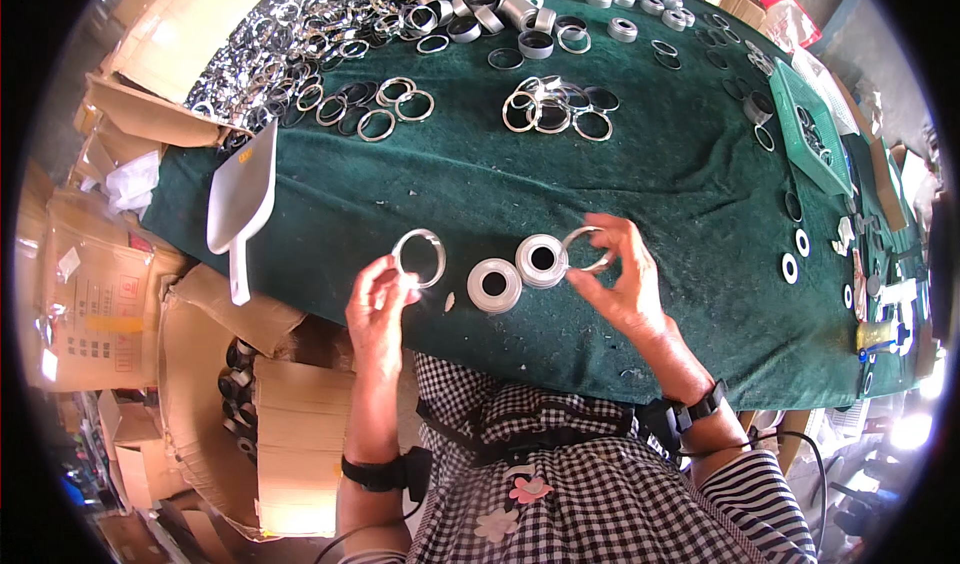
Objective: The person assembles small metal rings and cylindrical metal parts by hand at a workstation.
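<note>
Between the fingers and thumb of my left hand (378, 302) is a shiny metal ring (441, 260), held by its lower left edge above the green cloth. My right hand (628, 282) grips a second metal ring (577, 236) by its right side, with the fingers curled over it. Two round silver metal parts (480, 302) with dark centre holes lie between my hands. The farther of these silver parts (528, 247) sits right beside the ring in my right hand; whether they touch I cannot tell.
A large heap of metal rings (300, 39) covers the far left of the green cloth (400, 184). Smaller ring clusters (552, 116) lie ahead. A white dustpan (240, 199) rests at the left edge. Cardboard boxes (85, 294) stand left; a green basket (790, 129) sits at right.
</note>
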Available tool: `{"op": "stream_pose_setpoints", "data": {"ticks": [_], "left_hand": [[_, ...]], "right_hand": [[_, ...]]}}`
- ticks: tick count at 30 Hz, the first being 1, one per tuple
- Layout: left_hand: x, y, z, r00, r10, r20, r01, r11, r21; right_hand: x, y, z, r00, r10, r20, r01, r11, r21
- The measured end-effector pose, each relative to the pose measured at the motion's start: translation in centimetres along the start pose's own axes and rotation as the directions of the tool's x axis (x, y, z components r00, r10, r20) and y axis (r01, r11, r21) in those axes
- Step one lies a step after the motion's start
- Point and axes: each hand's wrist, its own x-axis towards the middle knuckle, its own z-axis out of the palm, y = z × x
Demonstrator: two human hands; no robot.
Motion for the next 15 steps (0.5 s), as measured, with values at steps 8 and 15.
{"op": "stream_pose_setpoints", "data": {"ticks": [8,15], "left_hand": [[0.6,-3.1,-3.2,0.898,0.401,0.180,-0.377,0.492,0.784],[1.1,-2.9,-1.0,0.918,0.303,0.256,-0.359,0.362,0.860]], "right_hand": [[-3.7,3.4,-0.6,0.997,0.015,0.078,0.013,0.940,-0.340],[-1.3,1.0,4.0,0.981,-0.066,0.182,0.105,0.971,-0.216]]}}
